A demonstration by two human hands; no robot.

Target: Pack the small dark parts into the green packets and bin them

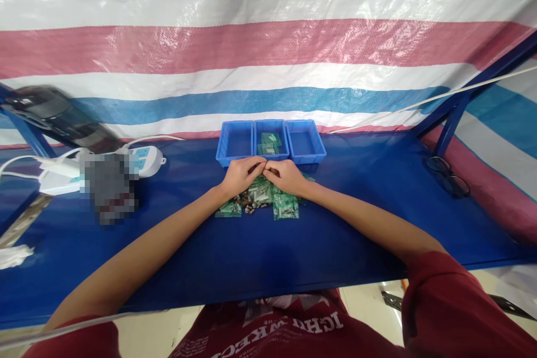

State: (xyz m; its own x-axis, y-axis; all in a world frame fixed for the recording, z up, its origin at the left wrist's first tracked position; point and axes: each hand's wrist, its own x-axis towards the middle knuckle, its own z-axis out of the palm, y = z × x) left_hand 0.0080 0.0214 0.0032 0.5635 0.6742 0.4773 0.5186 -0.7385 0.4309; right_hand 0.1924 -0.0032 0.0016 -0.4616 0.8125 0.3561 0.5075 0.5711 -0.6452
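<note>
Together, both hands (242, 175) (288, 176) curl half-closed over green packets (286, 207); can't tell what's held

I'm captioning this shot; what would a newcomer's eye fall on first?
Probably the striped sheeting, its blue, white and red bands filling the background. Next, the three blue bins lined up before it, green packets in the middle one. Just in front, the left hand and right hand meet above more green packets on the blue table.
</note>
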